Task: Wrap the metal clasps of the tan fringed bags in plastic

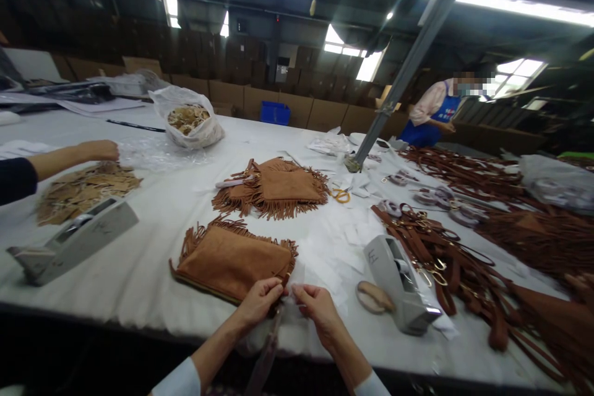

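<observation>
A white-covered table (158, 260) spans the work area. Brown straps (459, 263) with metal fittings lie heaped at the right. A stack of fringed bags (288, 185) lies at the centre, beyond the near fringed bag (234, 260), which rests flat near the front edge. A grey tape dispenser (383, 272) stands right of the right hand (320, 309), well apart from it. The left hand (260, 300) pinches the near bag's near right corner. The right hand, thumb and finger closed, grips clear film (291, 294) just beside it.
</observation>
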A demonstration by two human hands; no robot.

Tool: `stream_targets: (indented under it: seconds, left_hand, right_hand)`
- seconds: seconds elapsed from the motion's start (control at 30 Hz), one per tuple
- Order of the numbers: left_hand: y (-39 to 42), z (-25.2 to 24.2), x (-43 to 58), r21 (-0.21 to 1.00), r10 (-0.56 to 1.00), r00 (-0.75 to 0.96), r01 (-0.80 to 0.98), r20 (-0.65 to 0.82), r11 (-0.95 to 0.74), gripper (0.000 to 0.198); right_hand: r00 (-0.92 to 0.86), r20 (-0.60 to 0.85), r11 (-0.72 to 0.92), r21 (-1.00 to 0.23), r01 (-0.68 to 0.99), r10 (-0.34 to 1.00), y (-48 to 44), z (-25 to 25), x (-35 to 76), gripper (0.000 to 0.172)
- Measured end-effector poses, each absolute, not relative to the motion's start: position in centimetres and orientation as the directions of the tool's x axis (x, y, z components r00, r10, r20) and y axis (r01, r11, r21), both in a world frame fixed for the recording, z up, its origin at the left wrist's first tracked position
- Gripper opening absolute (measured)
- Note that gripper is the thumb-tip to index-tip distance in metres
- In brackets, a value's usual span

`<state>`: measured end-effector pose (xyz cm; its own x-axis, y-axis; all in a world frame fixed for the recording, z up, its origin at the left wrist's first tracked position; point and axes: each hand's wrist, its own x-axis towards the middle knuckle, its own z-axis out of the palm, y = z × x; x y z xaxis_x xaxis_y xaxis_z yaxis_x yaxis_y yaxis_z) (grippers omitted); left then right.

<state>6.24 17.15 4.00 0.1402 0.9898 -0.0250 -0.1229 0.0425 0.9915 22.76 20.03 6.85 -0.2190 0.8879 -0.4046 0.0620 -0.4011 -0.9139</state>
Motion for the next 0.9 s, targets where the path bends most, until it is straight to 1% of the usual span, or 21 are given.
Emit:
stream_targets:
  seconds: [0.13, 0.17, 0.3, 0.43, 0.73, 0.9]
  left_hand:
    - [17.0, 3.9, 6.4, 0.998, 0.996, 0.082, -0.051, 0.032, -0.028, 0.041]
    - [16.9, 3.8, 6.4, 0.999, 0.997, 0.076, -0.034, 0.035, -0.032, 0.042]
    - [16.5, 3.5, 6.5, 1.000, 0.997, 0.075, 0.001, 0.029, -0.029, 0.044]
    - [16.4, 3.5, 6.6, 0.999, 0.995, 0.087, 0.031, 0.038, -0.041, 0.041]
    - [16.3, 4.0, 7.0, 0.987, 0.993, 0.084, 0.131, 0.081, -0.092, 0.038]
    - [16.5, 4.1, 6.9, 0.982, 0.992, 0.094, 0.165, 0.079, -0.093, 0.038]
  right_hand:
    - [-0.084, -0.440, -0.447, -0.864, -0.230, 0.894, 20.5, 6.9, 23.2, 0.030]
    - [-0.073, -0.458, -0.459, -0.845, -0.276, 0.886, 20.6, 6.9, 23.3, 0.028]
    - [-0.086, -0.524, -0.520, -0.786, -0.336, 0.848, 20.9, 7.0, 23.1, 0.023]
    - [-0.083, -0.573, -0.551, -0.725, -0.413, 0.816, 21.0, 6.9, 22.5, 0.024]
    - [-0.120, -0.558, -0.558, -0.739, -0.378, 0.821, 21.1, 7.3, 22.0, 0.026]
    - [-0.170, -0.524, -0.550, -0.780, -0.299, 0.835, 20.9, 7.6, 21.9, 0.031]
